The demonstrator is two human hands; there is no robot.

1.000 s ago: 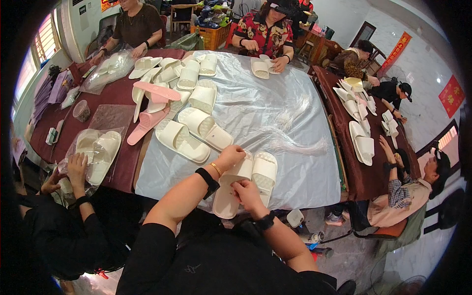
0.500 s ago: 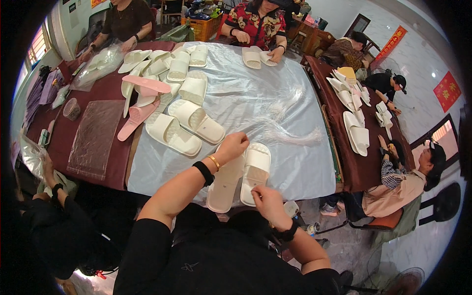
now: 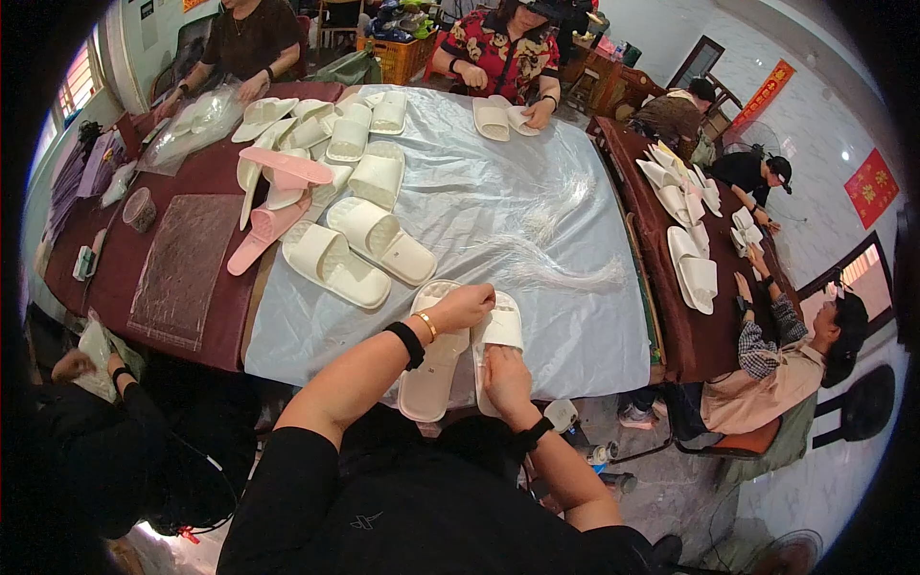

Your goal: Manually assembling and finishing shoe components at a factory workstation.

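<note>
Two cream slide slippers lie side by side at the near edge of the table, on a pale plastic sheet (image 3: 537, 259). My left hand (image 3: 463, 307) grips the toe strap where the left slipper (image 3: 428, 369) and the right slipper (image 3: 498, 331) meet. My right hand (image 3: 505, 372) rests on the heel end of the right slipper, fingers pressed against its sole. A black band and a gold bracelet sit on my left wrist, a dark watch on my right.
Another cream pair (image 3: 359, 249) lies just beyond, with pink slippers (image 3: 278, 182) and a heap of cream ones (image 3: 335, 129) farther left. Loose white strings (image 3: 565, 273) lie to the right. Other people sit around the tables, handling slippers. A clear bag (image 3: 182, 264) lies on the maroon cloth.
My head has moved nearer and the view has shifted. The slipper pair stays under my hands. My right hand has slid from the left slipper's heel onto the right slipper.
</note>
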